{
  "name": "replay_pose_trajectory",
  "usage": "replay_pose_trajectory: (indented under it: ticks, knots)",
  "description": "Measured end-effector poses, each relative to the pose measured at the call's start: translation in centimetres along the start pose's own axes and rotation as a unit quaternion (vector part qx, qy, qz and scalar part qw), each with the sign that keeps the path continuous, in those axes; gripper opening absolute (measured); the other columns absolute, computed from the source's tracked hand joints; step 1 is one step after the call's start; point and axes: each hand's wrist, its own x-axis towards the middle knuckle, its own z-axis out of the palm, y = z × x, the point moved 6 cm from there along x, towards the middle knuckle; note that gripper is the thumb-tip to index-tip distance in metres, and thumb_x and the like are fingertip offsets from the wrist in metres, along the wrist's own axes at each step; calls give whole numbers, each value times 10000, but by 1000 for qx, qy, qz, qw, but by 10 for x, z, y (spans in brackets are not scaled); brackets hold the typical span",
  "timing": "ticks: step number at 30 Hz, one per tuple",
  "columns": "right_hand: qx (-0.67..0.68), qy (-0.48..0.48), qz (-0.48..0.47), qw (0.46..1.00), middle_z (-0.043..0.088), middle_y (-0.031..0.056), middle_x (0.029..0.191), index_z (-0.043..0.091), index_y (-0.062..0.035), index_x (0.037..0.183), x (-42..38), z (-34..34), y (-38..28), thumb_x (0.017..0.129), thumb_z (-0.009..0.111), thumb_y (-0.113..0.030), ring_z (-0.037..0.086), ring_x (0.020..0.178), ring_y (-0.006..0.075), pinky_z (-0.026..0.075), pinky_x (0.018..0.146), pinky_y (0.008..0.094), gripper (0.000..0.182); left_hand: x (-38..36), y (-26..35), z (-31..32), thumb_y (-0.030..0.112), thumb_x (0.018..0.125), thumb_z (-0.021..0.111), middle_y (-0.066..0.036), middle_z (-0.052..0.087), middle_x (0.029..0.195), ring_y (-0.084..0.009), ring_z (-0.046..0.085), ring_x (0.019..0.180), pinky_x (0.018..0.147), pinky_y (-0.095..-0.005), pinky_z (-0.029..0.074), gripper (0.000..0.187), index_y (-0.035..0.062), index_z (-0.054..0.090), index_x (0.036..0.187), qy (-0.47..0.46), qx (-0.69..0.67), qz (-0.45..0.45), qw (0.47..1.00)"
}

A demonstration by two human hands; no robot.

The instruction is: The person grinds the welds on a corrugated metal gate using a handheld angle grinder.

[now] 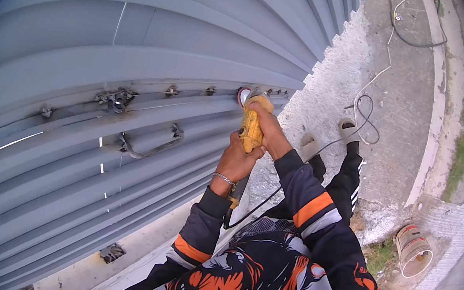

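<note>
A yellow angle grinder point(253, 125) is held in both hands against the grey ribbed metal panel point(183, 30). My left hand point(237, 161) is closed around the rear of its body, near the dark handle end with the cord. My right hand point(270, 131) grips the front part by the head. The round disc point(243, 96), white and reddish, faces the panel's dark horizontal seam; whether it touches cannot be told. Along that seam sit rough dark weld spots and a larger blackened latch-like piece point(116, 99). Below it, a bent metal handle point(150, 149) is fixed to the panel.
The grinder's black cord point(259, 205) runs down past my body. Loose cables point(371, 100) lie on the concrete to the right. A worn bucket point(415, 253) lies tipped over at lower right, by a kerb point(433, 115). My sandalled feet point(347, 126) stand close to the panel.
</note>
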Motion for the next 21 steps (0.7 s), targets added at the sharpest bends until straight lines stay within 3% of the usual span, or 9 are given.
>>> replay_pose_trajectory:
  ticks: [7,10,13,21]
  knots:
    - [-15,-2,8,1000,644,110,895,638,17,1158,3,-1,4,861,787,-345,650,706,237,569,626,394,491,-4,1,-2,425,880,743,-377,670,1111,-483,706,1054,922,-461,545,767,-128,381,1268,-1,-1,3,1000]
    - [-19,8,7,1000,643,110,899,639,15,1155,1,-2,3,860,785,-350,651,713,237,567,624,394,491,-1,-3,-1,426,842,760,-302,668,1164,-374,706,1056,918,-398,540,807,-132,419,1315,-11,-8,-26,1000]
    - [1,14,-1,1000,653,107,880,647,59,1102,-7,2,0,831,801,-290,669,703,236,579,621,400,468,0,-5,0,422,845,758,-300,669,1160,-370,708,1045,912,-396,541,793,-128,421,1305,-2,-11,-11,1000]
    - [-7,6,7,1000,655,122,906,638,64,1126,-1,1,4,820,806,-292,672,716,242,578,624,397,498,-4,-4,-2,411,845,764,-287,671,1145,-344,705,1032,898,-387,543,782,-133,430,1296,8,-22,-9,1000]
